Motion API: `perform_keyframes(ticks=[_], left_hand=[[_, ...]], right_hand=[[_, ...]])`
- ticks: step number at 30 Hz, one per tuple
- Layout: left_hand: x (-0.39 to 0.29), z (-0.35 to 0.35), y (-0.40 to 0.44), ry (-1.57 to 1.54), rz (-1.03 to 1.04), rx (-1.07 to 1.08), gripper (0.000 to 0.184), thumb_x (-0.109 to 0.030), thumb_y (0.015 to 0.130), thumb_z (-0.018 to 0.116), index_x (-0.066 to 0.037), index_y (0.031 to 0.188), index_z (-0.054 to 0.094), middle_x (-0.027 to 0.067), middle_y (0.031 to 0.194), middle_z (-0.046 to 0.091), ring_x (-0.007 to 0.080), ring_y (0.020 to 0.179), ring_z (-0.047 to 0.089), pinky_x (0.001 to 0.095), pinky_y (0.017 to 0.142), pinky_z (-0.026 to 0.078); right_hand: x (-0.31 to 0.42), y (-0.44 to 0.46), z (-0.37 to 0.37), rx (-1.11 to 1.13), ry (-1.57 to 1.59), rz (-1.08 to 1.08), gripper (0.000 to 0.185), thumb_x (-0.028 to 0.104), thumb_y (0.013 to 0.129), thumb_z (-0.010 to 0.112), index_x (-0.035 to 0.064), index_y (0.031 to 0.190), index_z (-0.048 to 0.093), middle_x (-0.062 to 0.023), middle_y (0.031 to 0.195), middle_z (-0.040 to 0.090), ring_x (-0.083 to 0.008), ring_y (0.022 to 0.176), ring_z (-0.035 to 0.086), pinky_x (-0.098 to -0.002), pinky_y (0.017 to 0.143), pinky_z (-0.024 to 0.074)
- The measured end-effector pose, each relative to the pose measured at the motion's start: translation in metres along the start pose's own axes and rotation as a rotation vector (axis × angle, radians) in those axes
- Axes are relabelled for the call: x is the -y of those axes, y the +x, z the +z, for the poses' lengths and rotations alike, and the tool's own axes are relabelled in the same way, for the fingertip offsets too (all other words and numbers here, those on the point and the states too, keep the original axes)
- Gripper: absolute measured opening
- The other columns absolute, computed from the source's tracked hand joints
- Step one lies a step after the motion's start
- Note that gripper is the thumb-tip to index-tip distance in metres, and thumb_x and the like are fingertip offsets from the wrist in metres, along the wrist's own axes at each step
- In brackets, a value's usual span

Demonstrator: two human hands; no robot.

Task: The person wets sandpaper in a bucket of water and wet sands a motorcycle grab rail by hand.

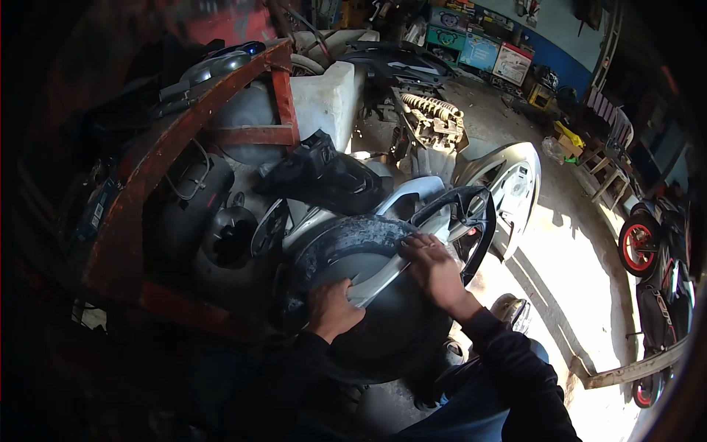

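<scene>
- The left hand (335,309) is closed around the low end of a long silver bike panel (378,286).
- The right hand (436,274) has its fingers bent over the panel farther up.
- The panel slants over a big round black tub (346,234) with a worn, patchy rim.
- The panel is loose, not on a bike. I cannot tell if any of it is washed or wiped, so what is done and what is left is unclear.
- Past the tub sits a black plastic bike part (335,180), with a pale bike panel (524,180) to the right.
- A red frame (173,140) stands at the left.
</scene>
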State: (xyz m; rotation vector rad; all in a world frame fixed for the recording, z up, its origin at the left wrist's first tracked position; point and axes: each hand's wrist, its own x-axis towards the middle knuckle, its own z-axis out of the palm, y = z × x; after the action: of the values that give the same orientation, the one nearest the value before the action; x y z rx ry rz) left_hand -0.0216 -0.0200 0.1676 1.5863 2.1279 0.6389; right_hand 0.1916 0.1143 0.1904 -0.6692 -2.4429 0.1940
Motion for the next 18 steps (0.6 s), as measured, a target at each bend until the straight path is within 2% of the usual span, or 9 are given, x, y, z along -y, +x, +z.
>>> perform_keyframes(ticks=[3,4,6,8,9,11,14,17,18], left_hand=[[0.0,0.005,-0.002,0.013,0.032,-0.028,0.035,-0.023,0.064,0.072,-0.008,0.095,0.069,0.0163,0.095,0.072,0.0371,0.094,0.068,0.0476,0.088,0.048],[-0.001,0.006,-0.002,0.031,0.047,-0.048,0.034,-0.023,0.064,0.073,-0.008,0.094,0.069,0.0163,0.094,0.072,0.0372,0.093,0.068,0.0474,0.088,0.048],[0.003,0.006,-0.001,0.019,0.062,-0.057,0.033,-0.023,0.064,0.073,-0.008,0.093,0.068,0.0163,0.094,0.072,0.0376,0.094,0.067,0.0476,0.087,0.048],[0.003,0.004,0.004,0.004,0.086,-0.067,0.032,-0.023,0.064,0.073,-0.008,0.092,0.068,0.0163,0.094,0.072,0.0381,0.094,0.067,0.0478,0.087,0.049],[0.003,0.004,0.003,0.013,0.07,-0.041,0.032,-0.023,0.064,0.073,-0.008,0.092,0.068,0.0165,0.094,0.072,0.0385,0.094,0.067,0.0483,0.087,0.049],[0.002,0.006,0.004,0.017,0.052,-0.02,0.033,-0.024,0.064,0.073,-0.007,0.092,0.068,0.0166,0.094,0.072,0.039,0.094,0.067,0.0488,0.087,0.049],[0.006,0.003,0.002,0.032,0.08,-0.067,0.034,-0.024,0.064,0.073,-0.007,0.092,0.068,0.0171,0.095,0.072,0.0392,0.094,0.067,0.0488,0.086,0.049],[0.003,0.002,0.005,0.033,0.021,0.004,0.034,-0.025,0.065,0.074,-0.007,0.093,0.068,0.0172,0.095,0.072,0.0392,0.094,0.067,0.0481,0.087,0.05],[0.003,0.003,0.004,0.031,0.029,-0.006,0.034,-0.025,0.065,0.073,-0.008,0.094,0.068,0.017,0.095,0.072,0.0391,0.094,0.067,0.0479,0.087,0.049]], right_hand=[[-0.045,0.026,-0.021,0.022,0.134,0.627,0.034,0.003,0.087,0.059,0.0031,0.121,0.064,-0.0195,0.128,0.063,-0.0386,0.123,0.058,-0.0459,0.113,0.0387],[-0.049,0.017,-0.009,0.018,0.135,0.629,0.034,0.003,0.087,0.059,0.0031,0.121,0.064,-0.0195,0.128,0.063,-0.0386,0.123,0.058,-0.0459,0.113,0.0387],[-0.03,0.004,0.009,-0.336,-0.179,0.098,0.034,0.005,0.09,0.056,0.001,0.122,0.064,-0.0214,0.114,0.067,-0.0372,0.105,0.066,-0.046,0.101,0.0483],[-0.035,0.005,0.005,-0.382,-0.254,-0.026,0.036,0.008,0.094,0.052,-0.0022,0.128,0.061,-0.0225,0.104,0.069,-0.0351,0.09,0.07,-0.0423,0.085,0.0538],[-0.043,0.012,0.002,-0.322,0.058,0.366,0.036,0.009,0.094,0.053,-0.004,0.127,0.06,-0.0264,0.117,0.064,-0.039,0.108,0.062,-0.0432,0.098,0.0482],[-0.045,0.015,0.005,-0.3,0.286,0.688,0.035,0.008,0.095,0.052,-0.0067,0.126,0.059,-0.032,0.128,0.059,-0.0422,0.123,0.057,-0.0441,0.104,0.0461],[-0.027,0.002,0.024,-0.42,-0.134,0.256,0.035,0.007,0.095,0.05,-0.0078,0.126,0.058,-0.0328,0.122,0.061,-0.0427,0.114,0.062,-0.0447,0.098,0.0504],[-0.032,0.025,-0.018,-0.124,0.274,0.831,0.035,0.006,0.094,0.052,-0.0056,0.127,0.059,-0.0283,0.129,0.06,-0.0375,0.11,0.067,-0.0419,0.096,0.0516],[-0.034,0.021,-0.012,-0.121,0.275,0.831,0.035,0.006,0.094,0.052,-0.0056,0.127,0.059,-0.0283,0.129,0.06,-0.0375,0.11,0.067,-0.0419,0.096,0.0516]])
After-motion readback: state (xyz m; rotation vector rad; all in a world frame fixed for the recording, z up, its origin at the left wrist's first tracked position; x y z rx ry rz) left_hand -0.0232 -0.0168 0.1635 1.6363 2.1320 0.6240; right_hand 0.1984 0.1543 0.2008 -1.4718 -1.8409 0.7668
